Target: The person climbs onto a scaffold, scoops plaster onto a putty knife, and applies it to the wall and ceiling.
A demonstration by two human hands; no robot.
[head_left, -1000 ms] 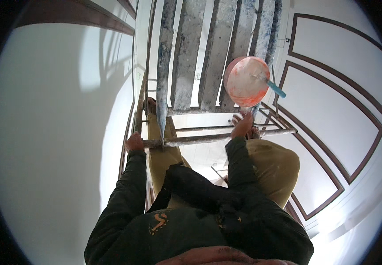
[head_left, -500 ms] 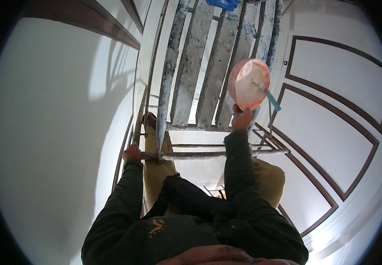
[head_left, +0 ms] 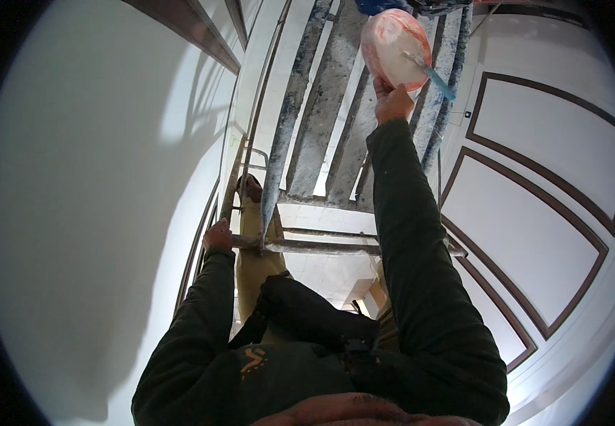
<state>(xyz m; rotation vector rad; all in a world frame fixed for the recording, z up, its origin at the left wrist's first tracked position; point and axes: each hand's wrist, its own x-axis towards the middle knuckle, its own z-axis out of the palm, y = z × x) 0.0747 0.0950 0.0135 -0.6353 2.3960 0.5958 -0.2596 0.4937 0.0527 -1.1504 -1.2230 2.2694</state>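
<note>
My right hand (head_left: 394, 104) reaches far forward and grips the near edge of an orange-red bowl (head_left: 371, 51). White paste (head_left: 394, 59) coats or fills the inside of the bowl. A tool with a teal handle (head_left: 440, 84) rests in it, the handle sticking out over the right rim; its working end is partly hidden by the paste. The bowl is over the far part of a plank platform (head_left: 325, 106); whether it touches the planks I cannot tell. My left hand (head_left: 218, 236) is closed around the scaffold's metal frame, by the left end of a crossbar (head_left: 314, 246).
Blue and dark plastic-looking items (head_left: 432, 7) lie on the platform's far end. Gaps run between the splattered planks. A white wall (head_left: 87, 177) rises on the left; brown-framed panels (head_left: 528, 220) cover the right wall. My foot (head_left: 251, 187) is by the left rail, with floor visible below.
My right arm has stretched forward, carrying the bowl farther over the platform. My left hand keeps its grip on the frame. The view has shifted slightly, and my right leg is now mostly hidden.
</note>
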